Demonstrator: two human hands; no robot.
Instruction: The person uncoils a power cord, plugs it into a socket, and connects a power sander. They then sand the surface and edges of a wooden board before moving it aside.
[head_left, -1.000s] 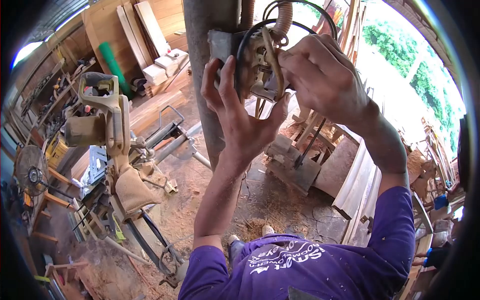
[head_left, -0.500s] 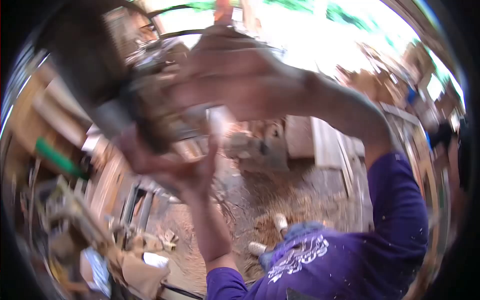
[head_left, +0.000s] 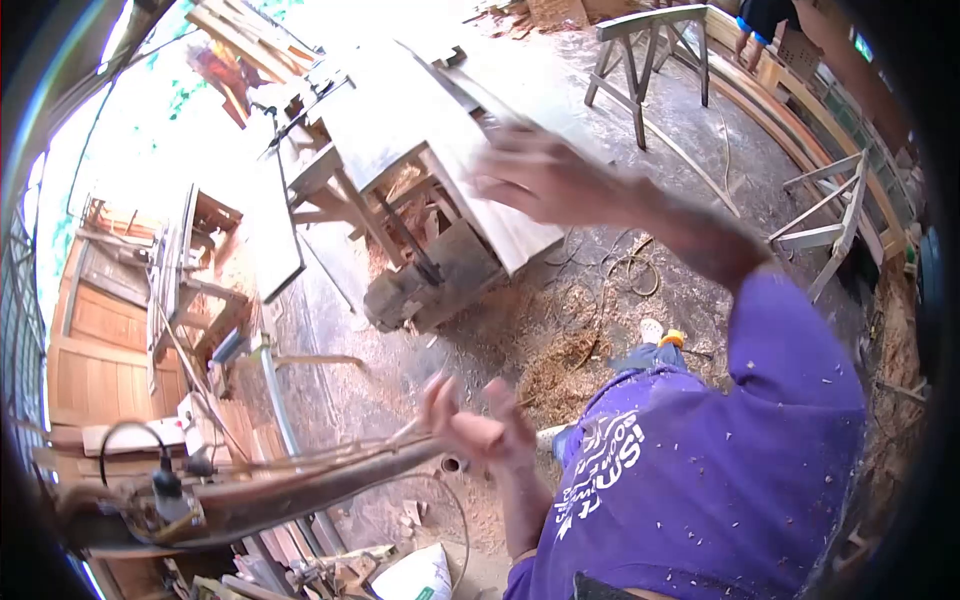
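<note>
My left hand [head_left: 478, 428] is raised in front of my body, thumb and fingers apart, with nothing visible in it. Its fingertips overlap the end of a long dark beam [head_left: 300, 496] that runs in from the lower left. Farther up, my right hand [head_left: 545, 178] reaches out with its fingers loosely spread and slightly blurred. In this view it overlaps the pale flat top of a woodworking machine [head_left: 505, 228]; no object shows in its grasp. Below that top sits a dusty grey motor-like housing [head_left: 440, 280].
Wood shavings [head_left: 560, 365] cover the floor around my feet, beside a coiled cord [head_left: 640, 272]. A wooden trestle [head_left: 640, 70] stands at the upper right, with another person [head_left: 765, 25] behind it. Wooden panels [head_left: 105, 350] lean at left; a white sack [head_left: 420, 575] lies below.
The view has swung round to the machine and shavings-covered floor. Both hands, earlier close together at a dark, blurred object, are now apart, and that object is no longer between them.
</note>
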